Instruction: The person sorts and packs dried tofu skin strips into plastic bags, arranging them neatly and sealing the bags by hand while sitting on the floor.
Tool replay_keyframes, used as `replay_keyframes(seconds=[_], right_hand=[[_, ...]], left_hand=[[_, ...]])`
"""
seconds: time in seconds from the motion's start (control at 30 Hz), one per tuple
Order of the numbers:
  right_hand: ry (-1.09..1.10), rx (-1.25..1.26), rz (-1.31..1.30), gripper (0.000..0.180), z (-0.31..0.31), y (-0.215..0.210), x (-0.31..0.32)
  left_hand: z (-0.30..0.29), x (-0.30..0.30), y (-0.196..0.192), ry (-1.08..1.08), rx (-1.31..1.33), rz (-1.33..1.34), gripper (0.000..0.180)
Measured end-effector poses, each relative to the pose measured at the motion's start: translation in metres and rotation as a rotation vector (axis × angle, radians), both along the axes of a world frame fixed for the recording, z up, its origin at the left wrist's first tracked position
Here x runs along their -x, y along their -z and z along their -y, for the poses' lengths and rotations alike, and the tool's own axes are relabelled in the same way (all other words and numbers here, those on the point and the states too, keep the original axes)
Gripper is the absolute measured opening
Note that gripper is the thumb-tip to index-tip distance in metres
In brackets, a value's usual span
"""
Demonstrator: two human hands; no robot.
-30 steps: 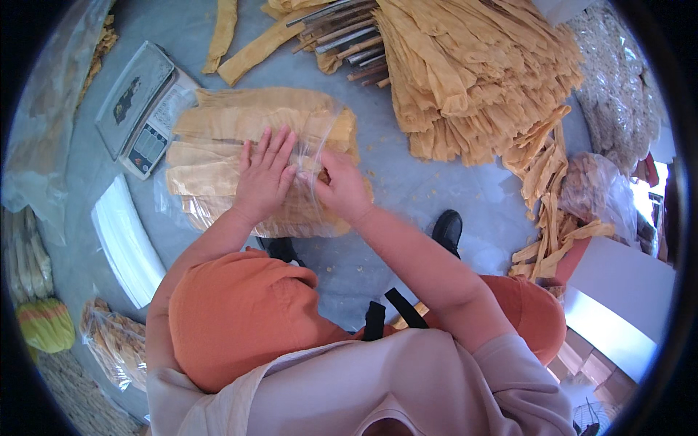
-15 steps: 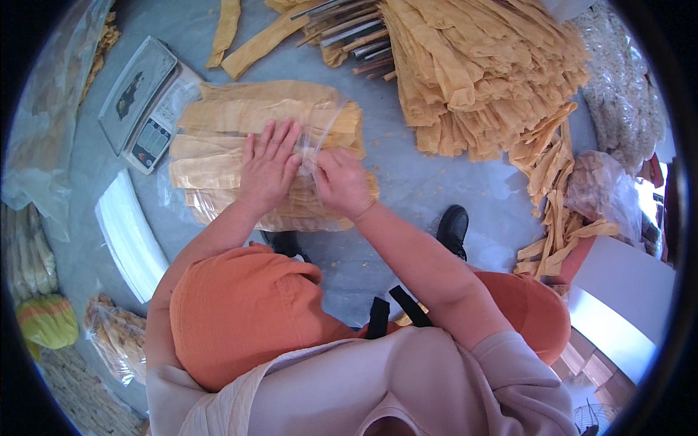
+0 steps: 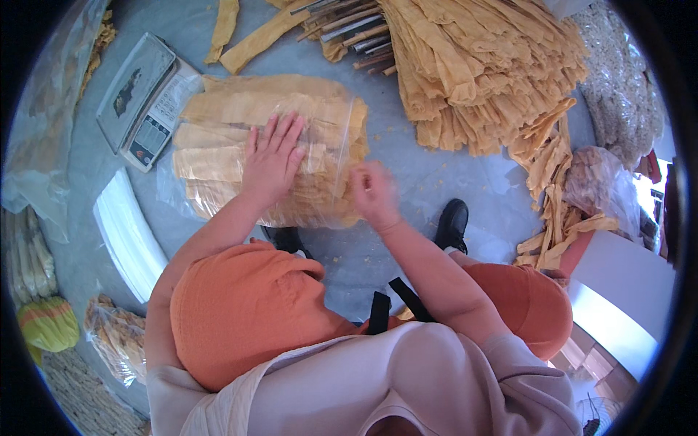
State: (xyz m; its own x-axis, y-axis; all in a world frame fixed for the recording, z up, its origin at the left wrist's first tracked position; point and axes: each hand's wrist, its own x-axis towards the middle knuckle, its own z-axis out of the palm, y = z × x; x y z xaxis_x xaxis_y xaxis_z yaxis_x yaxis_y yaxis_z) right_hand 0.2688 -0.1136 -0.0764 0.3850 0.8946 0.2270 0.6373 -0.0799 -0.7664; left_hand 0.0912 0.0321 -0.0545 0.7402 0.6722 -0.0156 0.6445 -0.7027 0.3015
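A clear plastic bag (image 3: pixel 336 156) lies on the grey floor in front of me, with flat, yellow, wrinkled dried sheets (image 3: pixel 211 163) layered inside it. My left hand (image 3: pixel 271 160) rests flat on top of the bag, fingers stretched out and slightly spread. Just right of the bag's edge is my right hand (image 3: pixel 374 192), blurred by motion. Its fingers are curled in; whether they pinch the film there cannot be made out. The ends of the sheets (image 3: pixel 358 131) show at the bag's right side.
A digital scale (image 3: pixel 145 109) stands left of the bag, above a stack of white plastic sheets (image 3: pixel 129 236). A large heap of similar yellow sheets (image 3: pixel 487 73) with rods (image 3: pixel 356 33) lies at the upper right. Loose strips (image 3: pixel 549 192) trail below it. My shoes (image 3: pixel 452 224) flank the near floor.
My right hand has moved right and slightly toward me. The bag's edge, bunched at that hand before, now runs straighter and farther right over the sheets. My left hand stays on the bag.
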Motion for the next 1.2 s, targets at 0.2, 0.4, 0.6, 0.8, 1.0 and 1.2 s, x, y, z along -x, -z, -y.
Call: replay_keyframes(seconds=[0.2,0.4,0.6,0.8,1.0,1.2], right_hand=[[0.472,0.228,-0.901,0.011,0.066,0.010,-0.098],[0.923,-0.068,-0.870,0.022,0.178,-0.020,-0.303],[1.571,-0.384,-0.680,0.037,0.245,-0.105,-0.398],[0.553,0.453,-0.780,0.022,0.112,-0.032,-0.214],[0.083,0.704,-0.677,0.052,-0.001,-0.011,-0.052],[0.147,0.502,-0.465,0.056,-0.014,0.006,-0.028]], left_hand=[[0.000,-0.005,0.004,-0.019,-0.004,-0.028,0.052],[0.000,-0.010,0.008,-0.004,-0.008,-0.008,0.052],[0.004,-0.008,0.003,0.010,0.028,0.020,0.060],[0.012,-0.033,-0.015,-0.012,0.080,-0.160,0.083],[0.000,-0.053,-0.037,0.016,0.195,-0.493,0.084],[0.003,-0.054,-0.021,0.024,0.106,-0.393,0.081]])
